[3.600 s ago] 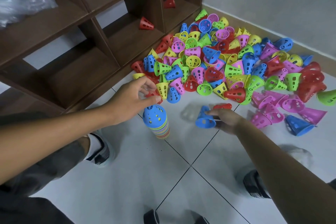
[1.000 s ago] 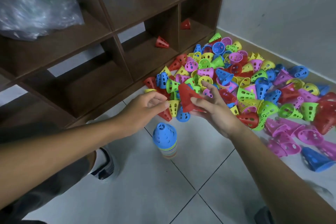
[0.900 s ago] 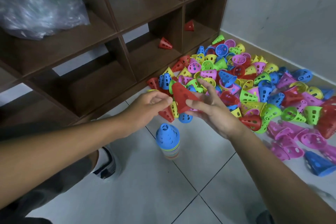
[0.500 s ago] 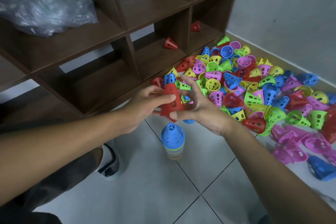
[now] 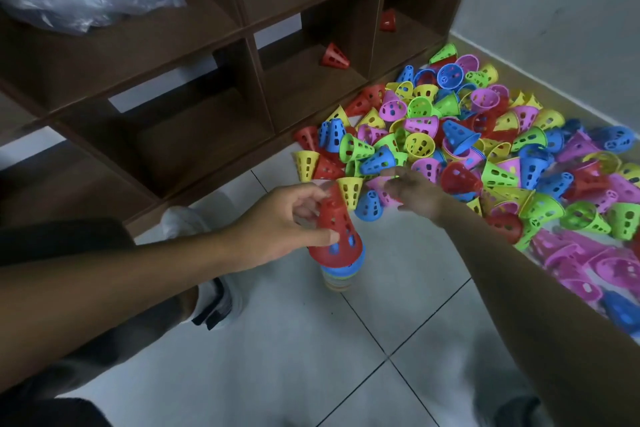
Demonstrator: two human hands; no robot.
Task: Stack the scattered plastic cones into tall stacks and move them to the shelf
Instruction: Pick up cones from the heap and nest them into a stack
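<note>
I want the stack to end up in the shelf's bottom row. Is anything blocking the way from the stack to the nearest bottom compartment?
Nothing visible blocks it. The stack stands on bare tile, and the floor between it and the open compartment shows only a shoe. The left hand holds the red cone on top.

We note that the red cone [image 5: 337, 225], held aloft between both hands half a second ago, now sits on top of the stack [image 5: 341, 276], covering the blue cone that capped it before. The left hand [image 5: 277, 225] alone keeps its grip on it. The right hand [image 5: 414, 194] has let go and now reaches, blurred, toward the pile [image 5: 485, 149].
</note>
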